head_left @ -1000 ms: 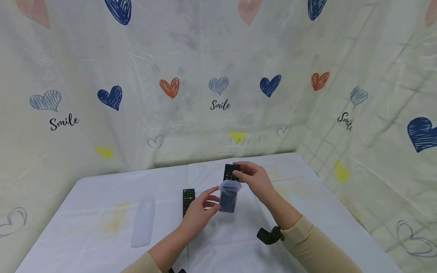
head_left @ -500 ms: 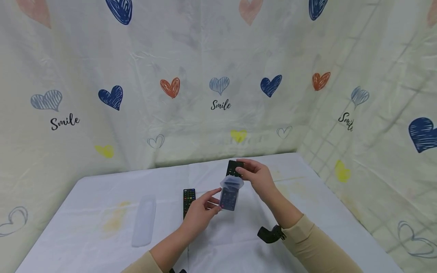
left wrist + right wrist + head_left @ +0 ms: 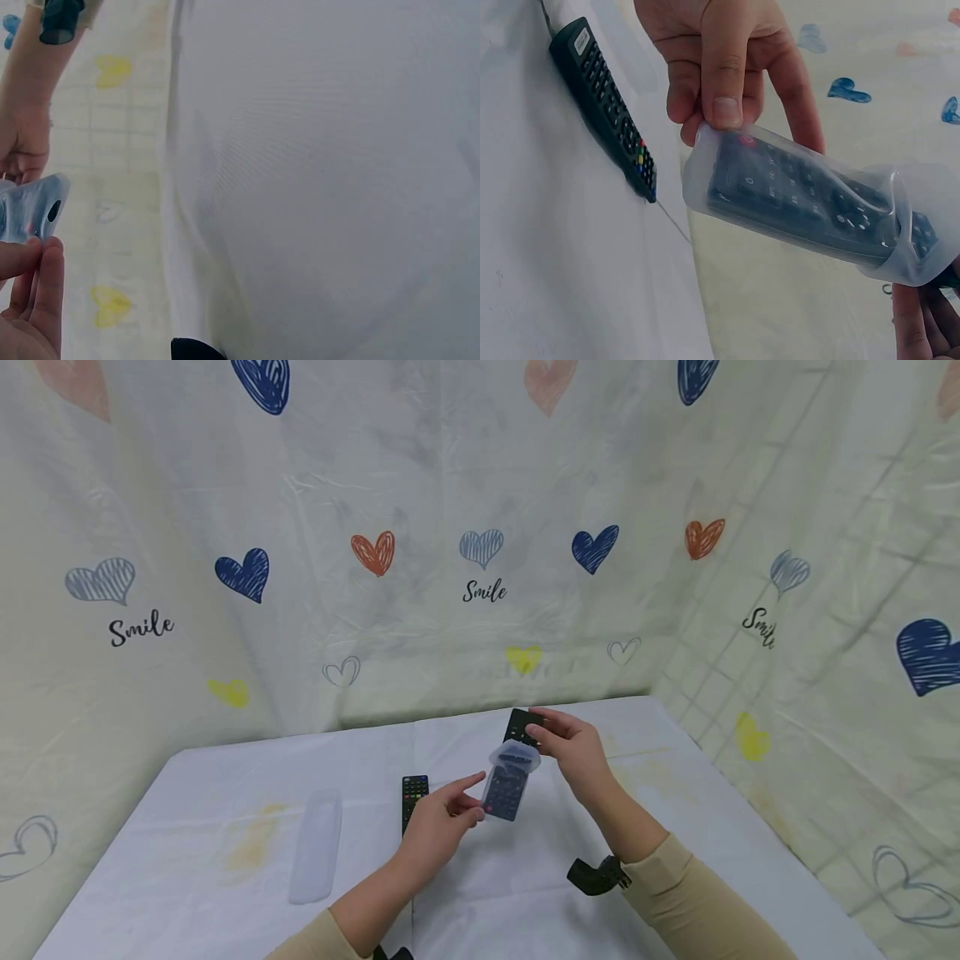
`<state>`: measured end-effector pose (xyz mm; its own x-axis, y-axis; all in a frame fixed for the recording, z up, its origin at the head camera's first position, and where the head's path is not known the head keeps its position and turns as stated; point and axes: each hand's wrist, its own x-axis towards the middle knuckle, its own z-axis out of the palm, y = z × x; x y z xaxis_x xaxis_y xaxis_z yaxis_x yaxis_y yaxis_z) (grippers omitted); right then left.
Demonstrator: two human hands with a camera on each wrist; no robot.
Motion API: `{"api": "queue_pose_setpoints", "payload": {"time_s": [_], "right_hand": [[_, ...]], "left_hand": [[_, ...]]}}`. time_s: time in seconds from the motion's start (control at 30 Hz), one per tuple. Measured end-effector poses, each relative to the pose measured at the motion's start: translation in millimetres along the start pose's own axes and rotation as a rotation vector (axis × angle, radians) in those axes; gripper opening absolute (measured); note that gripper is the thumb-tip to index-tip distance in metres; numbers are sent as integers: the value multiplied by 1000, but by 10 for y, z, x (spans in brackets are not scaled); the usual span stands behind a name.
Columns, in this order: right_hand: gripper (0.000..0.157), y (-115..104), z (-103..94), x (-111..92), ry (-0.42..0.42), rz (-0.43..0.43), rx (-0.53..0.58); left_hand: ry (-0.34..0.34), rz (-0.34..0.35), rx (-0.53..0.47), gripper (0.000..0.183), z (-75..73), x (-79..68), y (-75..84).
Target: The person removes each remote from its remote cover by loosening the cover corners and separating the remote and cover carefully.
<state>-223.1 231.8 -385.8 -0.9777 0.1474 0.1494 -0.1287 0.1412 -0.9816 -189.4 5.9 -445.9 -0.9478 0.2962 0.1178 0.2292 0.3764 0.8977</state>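
Observation:
A black remote control (image 3: 519, 725) is partly inside a translucent silicone remote cover (image 3: 506, 793), tilted and held above the table. My left hand (image 3: 441, 818) pinches a corner of the cover's closed end between thumb and fingers. With thumb and fingers, my right hand (image 3: 576, 750) holds the remote's bare end. In the right wrist view, keys and a red button show through the cover (image 3: 780, 191), whose rim is folded back in a loose collar. At the left edge of the left wrist view, the left hand (image 3: 34, 300) grips the cover (image 3: 37, 206), which has a dark oval spot.
A second black remote (image 3: 414, 793) with coloured keys lies on the white-clothed table (image 3: 525, 893), partly behind the left hand. Farther left lies another translucent cover (image 3: 315, 847), flat. A heart-printed curtain (image 3: 420, 635) stands behind and to the right.
Both hands lift the remote and cover slightly up and right, and the pair tilts more. The remote's keys now show more plainly through the cover.

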Motion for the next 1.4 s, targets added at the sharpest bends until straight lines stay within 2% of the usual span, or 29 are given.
{"api": "queue_pose_setpoints", "payload": {"time_s": [0.47, 0.7, 1.1, 1.23, 1.4], "right_hand": [[38, 24, 30, 7, 19, -9, 37], [38, 27, 29, 2, 37, -6, 34], [37, -7, 27, 4, 55, -26, 71], [37, -30, 55, 4, 68, -20, 55], [36, -20, 86, 8, 90, 9, 48]], "left_hand": [[-46, -18, 49, 50, -84, -14, 14], [-58, -49, 69, 50, -102, -32, -16], [-70, -33, 72, 51, -158, -71, -42], [-63, -39, 22, 56, -133, -67, -77], [-64, -47, -44, 64, -76, -49, -50]]}}
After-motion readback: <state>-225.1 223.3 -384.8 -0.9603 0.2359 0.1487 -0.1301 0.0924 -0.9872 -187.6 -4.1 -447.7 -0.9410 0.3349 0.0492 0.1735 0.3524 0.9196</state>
